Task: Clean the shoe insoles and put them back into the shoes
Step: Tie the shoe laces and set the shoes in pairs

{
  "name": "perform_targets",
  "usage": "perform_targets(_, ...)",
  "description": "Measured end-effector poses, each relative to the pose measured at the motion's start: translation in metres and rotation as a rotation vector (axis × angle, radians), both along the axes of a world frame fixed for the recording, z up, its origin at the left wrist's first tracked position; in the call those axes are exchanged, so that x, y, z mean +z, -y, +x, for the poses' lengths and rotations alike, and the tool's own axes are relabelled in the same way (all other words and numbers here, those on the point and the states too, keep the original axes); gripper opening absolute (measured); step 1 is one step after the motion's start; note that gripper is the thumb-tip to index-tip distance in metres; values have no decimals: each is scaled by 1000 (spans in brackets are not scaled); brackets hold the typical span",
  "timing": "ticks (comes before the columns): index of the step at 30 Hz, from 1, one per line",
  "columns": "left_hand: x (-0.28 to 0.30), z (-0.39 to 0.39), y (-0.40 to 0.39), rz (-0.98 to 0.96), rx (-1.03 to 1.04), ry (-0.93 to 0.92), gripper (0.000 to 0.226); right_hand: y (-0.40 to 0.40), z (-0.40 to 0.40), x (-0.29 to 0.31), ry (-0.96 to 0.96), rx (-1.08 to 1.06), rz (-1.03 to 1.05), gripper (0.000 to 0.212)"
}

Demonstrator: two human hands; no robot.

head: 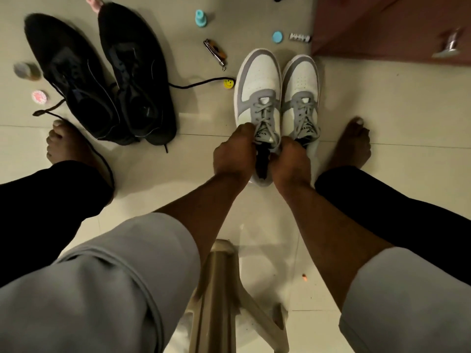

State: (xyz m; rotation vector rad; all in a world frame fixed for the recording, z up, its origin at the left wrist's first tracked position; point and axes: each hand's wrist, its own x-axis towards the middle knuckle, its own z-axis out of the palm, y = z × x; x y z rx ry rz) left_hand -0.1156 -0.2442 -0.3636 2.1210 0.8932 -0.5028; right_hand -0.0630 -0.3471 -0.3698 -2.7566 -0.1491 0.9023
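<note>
Two white and grey sneakers stand side by side on the tiled floor, the left sneaker (258,82) and the right sneaker (302,87). My left hand (233,154) and my right hand (289,161) both grip the collar of the left sneaker, one on each side of its dark opening (262,161). Whether an insole lies inside is hidden by my fingers. A pair of black sneakers (102,77) lies at the upper left with loose laces.
My bare feet (65,141) (353,146) flank the shoes. Small items dot the floor: a nail clipper (215,53), teal caps (277,36), a yellow smiley badge (229,83), small jars (26,71). A brown cabinet (392,26) stands at upper right; a plastic stool (224,289) is below me.
</note>
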Motion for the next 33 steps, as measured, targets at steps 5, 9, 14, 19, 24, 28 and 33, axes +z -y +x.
perform_targets(5, -18, 27, 1, -120, 39, -22, 18, -5, 22, -12, -10, 21, -57, 27)
perform_targets(9, -23, 17, -13, -160, 40, -21, 27, -11, 17, -18, -20, 99, -72, 28)
perform_targets(14, -30, 12, -16, -161, -72, -43, 30, -8, 10, -25, 38, 65, -84, 27)
perform_targets(19, -24, 16, -24, -215, -219, -89, 45, -8, 15, -21, 92, -28, -15, 27)
perform_targets(24, -15, -13, -78, -55, -101, -9, 54, -55, 0, 3, 299, 227, 110, 33)
perform_targets(28, 3, -46, -148, 387, 97, 35, 51, -123, -13, -4, 177, 339, 273, 38)
perform_targets(33, -7, -68, -228, 104, 326, -93, 76, -221, -16, -20, -297, 391, 459, 70)
